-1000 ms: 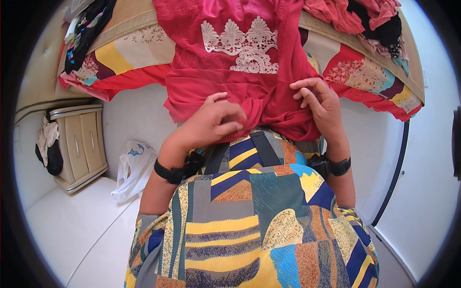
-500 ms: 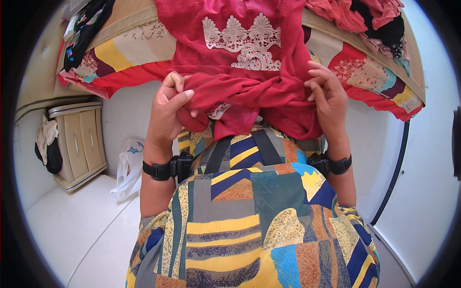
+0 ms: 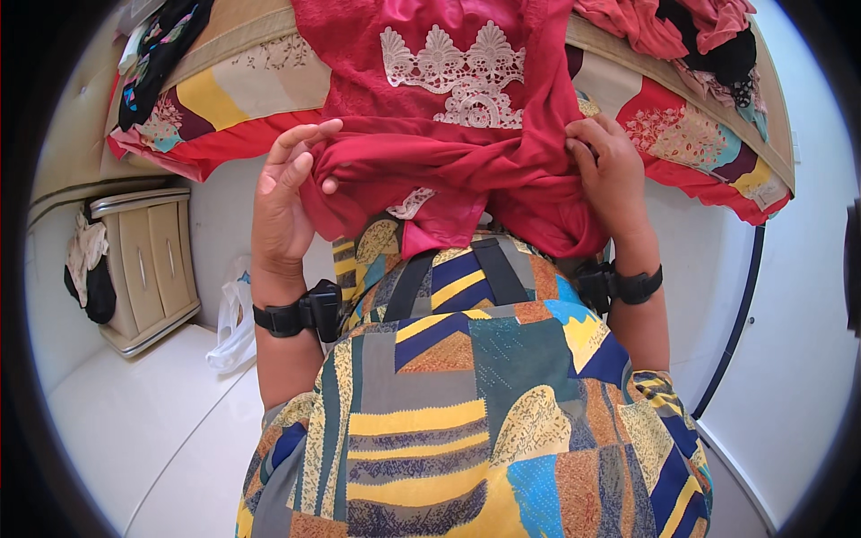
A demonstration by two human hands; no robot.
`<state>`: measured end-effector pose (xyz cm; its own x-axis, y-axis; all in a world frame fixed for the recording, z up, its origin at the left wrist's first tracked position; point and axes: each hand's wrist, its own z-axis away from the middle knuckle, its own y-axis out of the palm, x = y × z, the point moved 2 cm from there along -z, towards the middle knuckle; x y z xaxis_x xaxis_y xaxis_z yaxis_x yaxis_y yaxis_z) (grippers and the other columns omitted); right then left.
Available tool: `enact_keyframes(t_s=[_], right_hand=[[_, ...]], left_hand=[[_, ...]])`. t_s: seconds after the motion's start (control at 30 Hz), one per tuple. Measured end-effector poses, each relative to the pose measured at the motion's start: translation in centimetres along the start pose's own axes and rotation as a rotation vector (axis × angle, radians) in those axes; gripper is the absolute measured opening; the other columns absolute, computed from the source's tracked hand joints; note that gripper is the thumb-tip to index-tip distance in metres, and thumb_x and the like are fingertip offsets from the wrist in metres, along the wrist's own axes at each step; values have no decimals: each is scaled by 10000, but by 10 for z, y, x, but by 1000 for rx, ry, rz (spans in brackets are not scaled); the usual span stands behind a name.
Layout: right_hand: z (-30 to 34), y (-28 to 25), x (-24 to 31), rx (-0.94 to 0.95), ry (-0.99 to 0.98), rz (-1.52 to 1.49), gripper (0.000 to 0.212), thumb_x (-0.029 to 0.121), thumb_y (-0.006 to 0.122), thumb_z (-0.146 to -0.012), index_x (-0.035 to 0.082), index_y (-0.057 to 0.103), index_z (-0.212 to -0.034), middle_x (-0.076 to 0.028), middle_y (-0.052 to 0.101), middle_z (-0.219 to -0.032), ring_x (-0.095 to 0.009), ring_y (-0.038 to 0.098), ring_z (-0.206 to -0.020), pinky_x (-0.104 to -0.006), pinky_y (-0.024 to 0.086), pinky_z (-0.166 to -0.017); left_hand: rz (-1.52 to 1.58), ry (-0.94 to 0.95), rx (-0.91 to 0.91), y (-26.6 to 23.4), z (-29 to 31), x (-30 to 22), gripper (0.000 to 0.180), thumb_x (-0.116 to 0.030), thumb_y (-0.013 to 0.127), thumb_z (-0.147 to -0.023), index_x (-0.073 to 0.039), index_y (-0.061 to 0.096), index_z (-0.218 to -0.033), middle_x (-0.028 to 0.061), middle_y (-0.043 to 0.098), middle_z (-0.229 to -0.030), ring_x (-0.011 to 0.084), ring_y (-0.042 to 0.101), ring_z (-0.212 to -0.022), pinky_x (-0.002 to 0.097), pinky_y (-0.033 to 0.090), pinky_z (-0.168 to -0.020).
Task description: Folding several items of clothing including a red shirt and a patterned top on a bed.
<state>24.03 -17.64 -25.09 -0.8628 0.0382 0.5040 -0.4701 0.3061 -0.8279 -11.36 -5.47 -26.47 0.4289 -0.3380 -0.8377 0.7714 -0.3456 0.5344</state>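
A dark pink garment (image 3: 430, 170) with a white lace panel (image 3: 457, 76) spreads from the bed edge down toward my lap, its lower part bunched into folds. At its left side, my left hand (image 3: 285, 206) keeps the cloth's edge against its lower fingers, one fingertip showing over the fabric; the thumb and upper fingers stand apart. On the opposite side my right hand (image 3: 614, 175) has its fingers curled round the gathered cloth. A second, smaller lace piece (image 3: 411, 203) peeks out beneath the folds.
The bed (image 3: 278, 76) has a patterned, red-edged cover. Dark floral clothing (image 3: 166, 58) lies on its left, pink and black clothes (image 3: 708, 45) on its right. A beige cabinet (image 3: 148, 260) and a white plastic bag (image 3: 231, 327) stand at the left.
My left hand has shifted left and its thumb and upper fingers have spread, drawing the garment's edge along. My right hand has closed in slightly on the cloth.
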Motion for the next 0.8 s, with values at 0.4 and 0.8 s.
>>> enact_keyframes(t_s=[0.4,0.8], right_hand=[[5,-26,-48,-408,368,-742,86,116,572,-1020,74,633,-1065,41,614,-949,-21,499,-720,-179,403,-603],[-14,-19,-12,-412,-181,54,201,65,618,-953,29,647,-1149,-82,697,-1078,-213,656,-950,-323,505,-869]], left_hand=[[665,-136,136,-7,1,12,373,-91,535,-1014,33,462,-1359,300,383,-1482,425,530,-1277,340,619,-899],[178,-103,-237,-2,-2,13,421,-57,612,-973,36,455,-1352,204,590,-1260,317,647,-1101,293,583,-817]])
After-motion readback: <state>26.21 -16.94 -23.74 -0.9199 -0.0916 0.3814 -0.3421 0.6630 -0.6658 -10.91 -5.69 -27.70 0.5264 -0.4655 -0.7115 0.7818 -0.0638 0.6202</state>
